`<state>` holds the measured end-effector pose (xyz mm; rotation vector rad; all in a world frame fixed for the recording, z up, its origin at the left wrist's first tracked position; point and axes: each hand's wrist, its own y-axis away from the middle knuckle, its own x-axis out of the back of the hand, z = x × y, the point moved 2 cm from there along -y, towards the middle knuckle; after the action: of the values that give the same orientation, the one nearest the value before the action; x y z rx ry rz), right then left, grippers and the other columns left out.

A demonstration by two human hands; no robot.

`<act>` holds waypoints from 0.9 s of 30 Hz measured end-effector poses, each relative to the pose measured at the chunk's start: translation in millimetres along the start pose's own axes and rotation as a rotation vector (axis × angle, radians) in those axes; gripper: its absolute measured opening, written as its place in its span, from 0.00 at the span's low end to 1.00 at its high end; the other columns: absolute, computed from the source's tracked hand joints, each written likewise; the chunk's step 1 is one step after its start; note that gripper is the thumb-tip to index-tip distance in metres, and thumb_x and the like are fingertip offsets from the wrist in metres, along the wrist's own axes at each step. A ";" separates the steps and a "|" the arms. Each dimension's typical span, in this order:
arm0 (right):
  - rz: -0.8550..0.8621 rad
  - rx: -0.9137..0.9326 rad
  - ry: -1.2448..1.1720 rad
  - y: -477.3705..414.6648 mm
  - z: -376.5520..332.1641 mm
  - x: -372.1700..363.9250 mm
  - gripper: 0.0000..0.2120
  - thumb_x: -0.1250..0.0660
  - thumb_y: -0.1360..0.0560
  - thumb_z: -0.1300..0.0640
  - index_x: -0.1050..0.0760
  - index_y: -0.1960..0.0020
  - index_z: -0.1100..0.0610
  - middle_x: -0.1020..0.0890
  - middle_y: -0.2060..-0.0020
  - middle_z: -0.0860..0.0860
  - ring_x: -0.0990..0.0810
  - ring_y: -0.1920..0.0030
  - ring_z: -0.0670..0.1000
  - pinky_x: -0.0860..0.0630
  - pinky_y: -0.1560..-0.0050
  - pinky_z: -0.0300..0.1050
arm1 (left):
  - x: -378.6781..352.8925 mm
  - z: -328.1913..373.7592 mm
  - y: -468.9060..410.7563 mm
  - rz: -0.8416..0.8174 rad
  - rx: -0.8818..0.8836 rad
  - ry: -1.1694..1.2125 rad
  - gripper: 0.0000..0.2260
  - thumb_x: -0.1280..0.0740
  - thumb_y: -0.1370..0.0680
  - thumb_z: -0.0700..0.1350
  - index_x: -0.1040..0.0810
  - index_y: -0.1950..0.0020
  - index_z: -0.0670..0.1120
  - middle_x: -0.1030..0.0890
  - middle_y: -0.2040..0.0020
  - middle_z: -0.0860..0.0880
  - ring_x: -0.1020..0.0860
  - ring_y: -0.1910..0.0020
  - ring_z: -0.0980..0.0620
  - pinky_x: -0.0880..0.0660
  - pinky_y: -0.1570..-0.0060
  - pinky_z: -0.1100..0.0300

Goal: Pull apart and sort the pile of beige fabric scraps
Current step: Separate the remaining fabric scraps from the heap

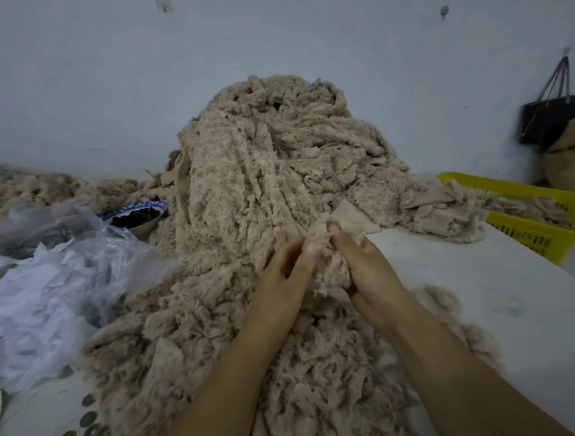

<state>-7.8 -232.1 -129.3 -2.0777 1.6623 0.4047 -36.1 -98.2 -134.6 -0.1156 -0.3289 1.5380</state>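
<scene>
Head view: a tall heap of beige, fluffy fabric scraps (264, 172) covers the middle of the white table (479, 275), from its far edge by the wall down to its near edge. Over the heap's front slope both hands meet on one beige scrap with a smooth backing flap (348, 218). The left hand (282, 277) pinches a tuft of it between thumb and fingertips. The right hand (370, 270) has its fingers curled round the scrap's other side, thumb on top.

The two grips sit just beside each other, so the step in hand looks like pulling this one piece apart, not yet sorting it. A yellow slotted plastic basket (527, 237) stands off the table's right edge with beige pieces in it. It is a likely place for sorted pieces, though which sort belongs there I cannot tell.

The next move calls for drawing the hands in opposite directions with firm pinches, since the fibres cling and the scrap may be tangled in the heap below. A crumpled clear plastic bag of white scraps (51, 277) lies at the table's left edge.
</scene>
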 end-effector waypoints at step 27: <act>0.274 -0.021 0.612 -10.0 23.6 31.6 0.11 0.38 0.18 0.49 0.21 0.52 0.55 0.19 0.58 0.49 0.22 0.69 0.39 0.25 0.67 0.34 | 17.2 11.6 -53.1 0.272 0.036 -0.368 0.10 0.34 0.20 0.44 0.31 0.59 0.46 0.32 0.65 0.50 0.34 0.69 0.52 0.38 0.69 0.60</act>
<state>10.4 -244.9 -163.4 -2.1201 2.3053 -0.1612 11.5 -84.6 -106.4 0.1601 -0.5948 1.8352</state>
